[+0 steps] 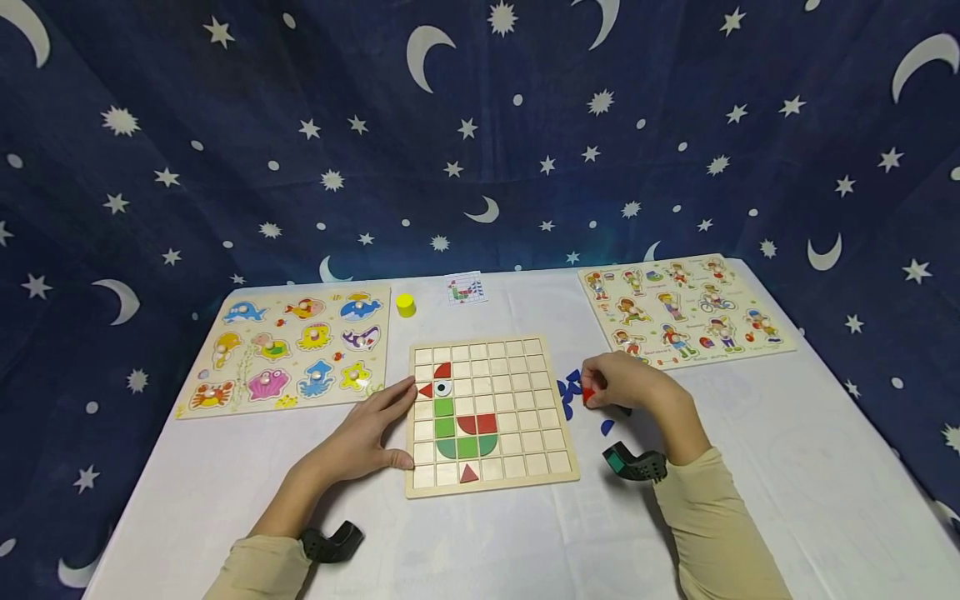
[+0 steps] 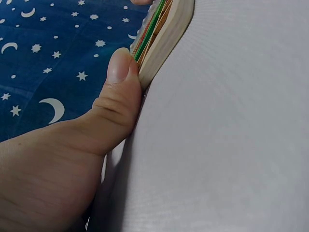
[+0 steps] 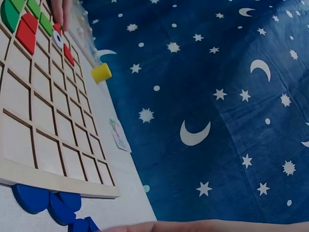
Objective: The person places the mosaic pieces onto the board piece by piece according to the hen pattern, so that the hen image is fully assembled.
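A wooden grid board lies in the middle of the table, with red, green and dark green tiles and a round eye tile set in its squares. My left hand rests against the board's left edge, fingers and thumb spread; the left wrist view shows the thumb touching the rim. To the right of the board, my right hand pinches a small red piece, its exact shape partly hidden by the fingers. Several blue pieces lie between that hand and the board.
A sea-animal peg puzzle lies at the left and a sports-figure puzzle at the back right. Behind the board are a yellow cylinder and a small picture card. One blue half-round piece lies apart, near the right wrist.
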A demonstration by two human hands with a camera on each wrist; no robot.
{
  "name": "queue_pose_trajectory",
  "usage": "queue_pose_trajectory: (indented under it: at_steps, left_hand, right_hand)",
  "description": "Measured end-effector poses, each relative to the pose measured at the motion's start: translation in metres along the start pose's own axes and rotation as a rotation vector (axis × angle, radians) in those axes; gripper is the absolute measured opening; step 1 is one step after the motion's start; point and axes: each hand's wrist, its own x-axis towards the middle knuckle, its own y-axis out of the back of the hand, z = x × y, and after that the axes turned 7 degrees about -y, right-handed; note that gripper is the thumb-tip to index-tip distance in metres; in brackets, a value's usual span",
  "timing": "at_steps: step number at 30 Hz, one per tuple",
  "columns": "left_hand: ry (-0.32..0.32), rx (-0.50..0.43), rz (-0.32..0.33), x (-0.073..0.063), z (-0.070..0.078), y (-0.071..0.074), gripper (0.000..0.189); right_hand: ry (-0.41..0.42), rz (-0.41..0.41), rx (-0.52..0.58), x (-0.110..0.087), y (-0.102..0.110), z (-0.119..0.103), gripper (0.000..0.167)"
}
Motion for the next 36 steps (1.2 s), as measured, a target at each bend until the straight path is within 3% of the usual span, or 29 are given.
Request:
queue_pose_trajectory:
  at_steps: [5, 9, 15, 24, 30, 36]
  left_hand:
    - [0.005, -0.001, -0.007, 0.001, 0.0, 0.0, 0.11]
    - [0.007, -0.001, -0.01, 0.001, 0.0, 0.0, 0.109]
    - [0.001, -0.004, -0.003, 0.001, 0.0, 0.0, 0.109]
    - [0.019, -0.005, -0.017, 0.002, 0.001, 0.001, 0.109]
    - [0.021, -0.003, -0.016, 0.002, 0.0, 0.001, 0.11]
    - [0.009, -0.005, -0.002, 0.001, 0.0, 0.0, 0.11]
  right_hand:
    - [0.07, -0.009, 0.046, 0.0, 0.002, 0.002, 0.008]
    - [0.134, 0.013, 0.062, 0.002, 0.001, 0.001, 0.009]
    - [0.163, 0.02, 0.094, 0.005, -0.002, -0.005, 0.013]
    - [0.236, 0.061, 0.174, 0.011, -0.014, -0.028, 0.004]
    - [0.309, 0.138, 0.187, 0.014, -0.026, -0.045, 0.004]
    - [0.296, 0.134, 0.216, 0.016, -0.037, -0.059, 0.007]
